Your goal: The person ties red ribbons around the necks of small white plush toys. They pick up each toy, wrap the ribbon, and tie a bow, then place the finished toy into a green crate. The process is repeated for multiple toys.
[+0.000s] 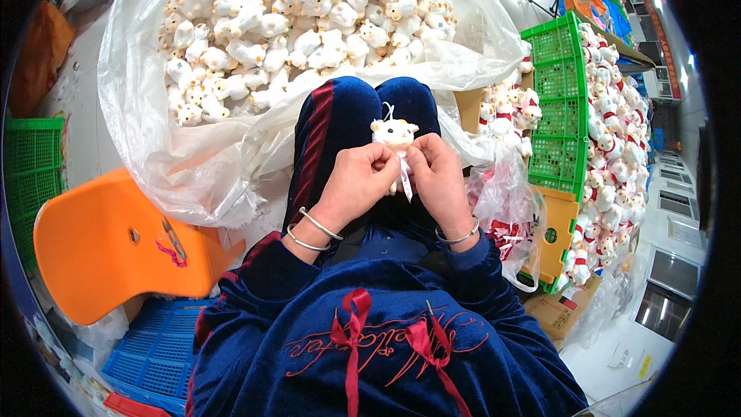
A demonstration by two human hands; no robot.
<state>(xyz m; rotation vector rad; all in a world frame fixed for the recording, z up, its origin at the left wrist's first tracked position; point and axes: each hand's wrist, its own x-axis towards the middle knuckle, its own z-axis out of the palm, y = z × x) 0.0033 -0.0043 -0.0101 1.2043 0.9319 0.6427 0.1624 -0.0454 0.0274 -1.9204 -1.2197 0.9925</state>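
Observation:
A small white plush animal (pixel 394 133) with a hanging loop on its head is held upright over my knees. A pale ribbon (pixel 406 183) hangs down its front from the neck. My left hand (pixel 353 181) pinches at the neck from the left, thumb and forefinger pressed together. From the right, my right hand (pixel 440 172) pinches the ribbon at the same spot, its fingertips almost meeting the left ones. The toy's lower body is mostly hidden behind the hands.
Ahead lies a large clear plastic bag (pixel 208 174) full of white plush toys (pixel 309 15). To the right are a green crate (pixel 557 108), toys with red scarves (pixel 614 139) and a bag of red-and-white pieces (pixel 509 220). An orange chair (pixel 100 239) at left carries thread snips (pixel 174 239).

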